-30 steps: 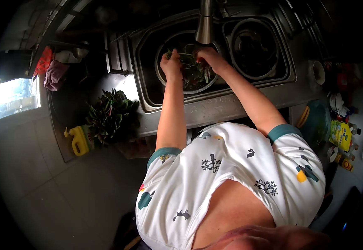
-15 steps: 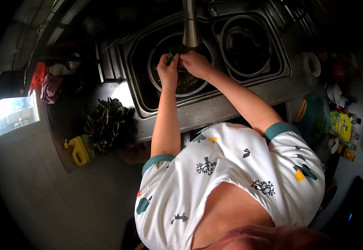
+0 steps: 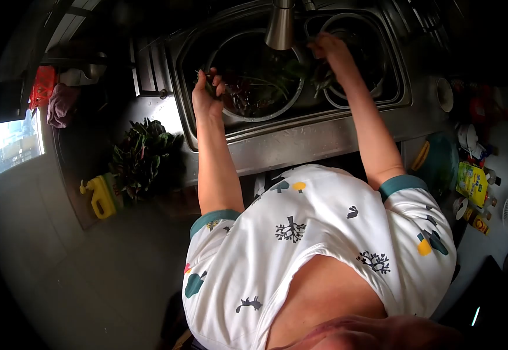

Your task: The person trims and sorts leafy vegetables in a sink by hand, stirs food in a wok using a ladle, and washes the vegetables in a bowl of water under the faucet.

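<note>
My left hand (image 3: 208, 96) is over the left rim of a round metal basin (image 3: 296, 100) in the left sink bowl. Its fingers curl around a small dark piece of leafy greens, mostly hidden. Above the divider between the bowls, my right hand (image 3: 332, 53) is closed on leafy greens (image 3: 322, 80) that hang below the fingers. The basin under my hands has dark leaves and stems (image 3: 248, 96) in it. A second round metal container (image 3: 380, 76) sits in the right bowl; its contents are too dark to make out.
A metal faucet (image 3: 280, 26) reaches in between my hands. Left of the sink lies a large bunch of dark leafy greens (image 3: 146, 157), with a yellow jug (image 3: 101, 195) beside it. A white bowl (image 3: 444, 94) and a yellow packet (image 3: 471, 182) stand at the right.
My hands have moved apart: the left one went left to the basin's edge, the right one went right with greens hanging from it. The camera view shifted slightly.
</note>
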{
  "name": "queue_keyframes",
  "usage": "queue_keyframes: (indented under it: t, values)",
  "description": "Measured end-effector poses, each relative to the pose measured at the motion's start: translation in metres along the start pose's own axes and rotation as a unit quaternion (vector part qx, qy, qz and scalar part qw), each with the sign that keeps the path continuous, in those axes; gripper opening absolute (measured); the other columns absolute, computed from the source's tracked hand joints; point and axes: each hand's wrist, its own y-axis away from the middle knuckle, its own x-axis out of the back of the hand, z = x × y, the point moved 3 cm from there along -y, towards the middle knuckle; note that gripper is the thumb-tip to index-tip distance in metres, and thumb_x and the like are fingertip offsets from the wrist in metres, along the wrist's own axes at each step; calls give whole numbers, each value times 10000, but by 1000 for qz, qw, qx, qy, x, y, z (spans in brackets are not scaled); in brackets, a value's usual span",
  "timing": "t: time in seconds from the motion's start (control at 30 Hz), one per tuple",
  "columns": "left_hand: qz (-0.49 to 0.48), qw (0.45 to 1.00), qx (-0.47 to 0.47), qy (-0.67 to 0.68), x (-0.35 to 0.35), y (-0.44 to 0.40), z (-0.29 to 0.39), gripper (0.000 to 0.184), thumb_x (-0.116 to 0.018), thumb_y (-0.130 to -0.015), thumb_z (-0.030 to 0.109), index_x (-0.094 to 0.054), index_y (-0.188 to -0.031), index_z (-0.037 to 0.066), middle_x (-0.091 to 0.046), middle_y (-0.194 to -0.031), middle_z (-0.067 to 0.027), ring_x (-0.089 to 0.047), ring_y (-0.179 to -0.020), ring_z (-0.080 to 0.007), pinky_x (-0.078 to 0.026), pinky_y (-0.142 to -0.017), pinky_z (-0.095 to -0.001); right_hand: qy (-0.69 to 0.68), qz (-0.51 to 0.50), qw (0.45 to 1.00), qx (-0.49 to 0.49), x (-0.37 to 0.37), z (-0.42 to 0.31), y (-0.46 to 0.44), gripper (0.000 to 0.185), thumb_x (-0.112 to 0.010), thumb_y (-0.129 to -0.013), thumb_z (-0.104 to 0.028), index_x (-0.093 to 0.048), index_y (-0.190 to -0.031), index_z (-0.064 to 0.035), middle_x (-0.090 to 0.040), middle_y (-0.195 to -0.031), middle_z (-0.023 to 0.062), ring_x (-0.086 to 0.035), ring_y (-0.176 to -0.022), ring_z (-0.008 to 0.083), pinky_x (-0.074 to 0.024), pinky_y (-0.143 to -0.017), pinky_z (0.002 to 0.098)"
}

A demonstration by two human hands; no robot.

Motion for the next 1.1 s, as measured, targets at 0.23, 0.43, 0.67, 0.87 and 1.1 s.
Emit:
queue_keyframes:
  t: [0.23,0.43,0.67,0.87,1.1]
  values:
    - [-67,991,-10,113,9,28,10,172,-471,-876,188,-524,-881,25,-520,-972,-125,-456,-732,-211,-353,-508,-278,455,78,861,213,62,34,-20,263,-506,-847,-211,-609,-1017,-39,-619,-915,134,-577,-890,286,-448,-793,361]
    - [-17,989,-56,132,-2,51,15,172,-454,-856,173,-511,-871,11,-520,-972,-130,-464,-808,-240,-416,-671,-344,203,-245,947,29,-108,67,18,227,-563,-837,-233,-643,-890,-28,-639,-734,98,-605,-669,171,-461,-620,269]
    - [-3,989,-140,36,23,51,14,240,-395,-948,283,-395,-779,113,-377,-630,-8,-359,-530,-141,-350,-517,-289,87,-314,941,93,-224,46,56,103,-541,-842,-95,-547,-848,7,-536,-640,26,-488,-584,83,-404,-539,245]
    - [151,972,-133,-123,27,85,31,231,-449,-931,255,-336,-765,141,-260,-553,51,-219,-412,-63,-159,-381,-219,177,-454,873,10,-176,24,69,112,-515,-868,-70,-573,-845,23,-563,-713,13,-493,-648,73,-406,-614,221]
    - [198,844,-322,-382,37,190,65,175,-534,-876,150,-436,-768,53,-395,-598,43,-345,-531,-35,-289,-468,-211,388,0,919,67,45,43,-25,445,-399,-940,-399,-498,-1248,-94,-507,-1231,109,-490,-1111,288,-410,-901,364]
